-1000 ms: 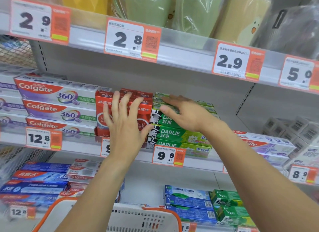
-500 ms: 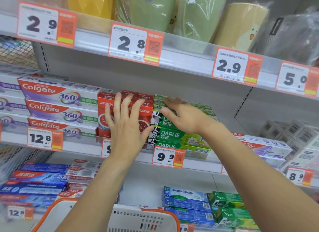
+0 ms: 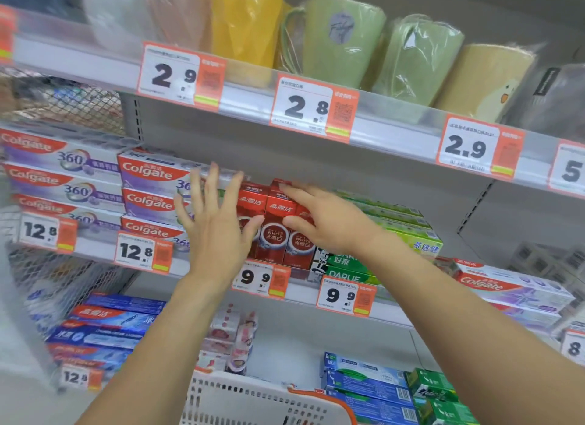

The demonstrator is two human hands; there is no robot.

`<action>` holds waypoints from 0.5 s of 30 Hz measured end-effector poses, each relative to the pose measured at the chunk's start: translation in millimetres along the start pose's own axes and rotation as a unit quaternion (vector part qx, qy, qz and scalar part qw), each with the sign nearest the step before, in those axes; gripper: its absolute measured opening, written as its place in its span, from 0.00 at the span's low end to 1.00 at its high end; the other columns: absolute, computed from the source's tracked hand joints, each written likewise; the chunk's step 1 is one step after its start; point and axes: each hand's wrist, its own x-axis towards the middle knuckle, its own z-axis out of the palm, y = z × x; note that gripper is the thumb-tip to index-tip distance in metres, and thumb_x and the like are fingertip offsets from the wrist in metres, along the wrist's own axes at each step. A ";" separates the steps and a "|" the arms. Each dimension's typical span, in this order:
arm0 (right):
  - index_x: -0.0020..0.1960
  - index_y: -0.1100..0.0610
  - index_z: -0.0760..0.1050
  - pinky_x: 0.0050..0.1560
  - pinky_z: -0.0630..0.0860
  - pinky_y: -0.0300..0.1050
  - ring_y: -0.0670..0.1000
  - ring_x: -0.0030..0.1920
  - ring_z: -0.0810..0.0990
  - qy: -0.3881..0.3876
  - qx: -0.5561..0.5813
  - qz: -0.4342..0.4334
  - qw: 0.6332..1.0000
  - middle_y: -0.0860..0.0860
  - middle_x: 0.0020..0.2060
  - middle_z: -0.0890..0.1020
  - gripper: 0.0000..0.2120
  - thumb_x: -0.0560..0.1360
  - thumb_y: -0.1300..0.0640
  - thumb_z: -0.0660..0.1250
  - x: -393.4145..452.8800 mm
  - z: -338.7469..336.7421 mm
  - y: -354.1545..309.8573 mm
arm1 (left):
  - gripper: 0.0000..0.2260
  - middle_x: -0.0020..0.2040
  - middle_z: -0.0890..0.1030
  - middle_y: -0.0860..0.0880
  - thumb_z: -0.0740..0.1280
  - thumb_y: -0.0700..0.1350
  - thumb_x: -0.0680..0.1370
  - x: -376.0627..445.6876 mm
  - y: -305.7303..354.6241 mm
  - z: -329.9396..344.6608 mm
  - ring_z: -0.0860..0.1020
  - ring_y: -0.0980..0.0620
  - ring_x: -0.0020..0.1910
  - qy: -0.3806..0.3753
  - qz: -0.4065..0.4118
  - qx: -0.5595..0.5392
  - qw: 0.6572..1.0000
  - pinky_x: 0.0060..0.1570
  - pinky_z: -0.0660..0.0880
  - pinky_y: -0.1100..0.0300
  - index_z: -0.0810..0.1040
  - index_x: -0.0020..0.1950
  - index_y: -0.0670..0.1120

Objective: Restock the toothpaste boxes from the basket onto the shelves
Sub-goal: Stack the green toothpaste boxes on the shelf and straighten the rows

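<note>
Both hands flat on red "WHITE" boxes — tag reads 9.9.

The middle shelf carries stacked white Colgate boxes at 9 o'clock, upright red toothpaste boxes at the centre, and green Darlie boxes just beside them toward 3 o'clock. The top shelf at 12 o'clock bears wrapped green cups. The lower shelf holds blue boxes at 7 o'clock and blue and green boxes at 5 o'clock.
</note>
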 end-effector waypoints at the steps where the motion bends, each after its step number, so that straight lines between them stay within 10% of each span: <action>1: 0.80 0.47 0.56 0.73 0.67 0.55 0.57 0.73 0.67 -0.001 -0.014 0.008 1.000 0.51 0.77 0.66 0.30 0.81 0.42 0.59 0.9 3.3 -2.0 | 0.32 0.81 0.56 0.45 0.69 0.58 0.76 -0.6 -3.9 -0.8 0.48 0.41 0.81 -0.011 0.009 0.008 1.000 0.74 0.46 0.33 0.63 0.77 0.53; 15: 0.79 0.48 0.57 0.64 0.74 0.55 0.60 0.66 0.74 -0.009 -0.007 -0.021 1.000 0.56 0.69 0.75 0.36 0.76 0.43 0.69 107.3 8.5 -111.3 | 0.39 0.81 0.52 0.41 0.69 0.60 0.76 13.1 -112.1 -36.3 0.49 0.39 0.80 0.038 -0.075 0.002 0.996 0.74 0.49 0.35 0.57 0.80 0.48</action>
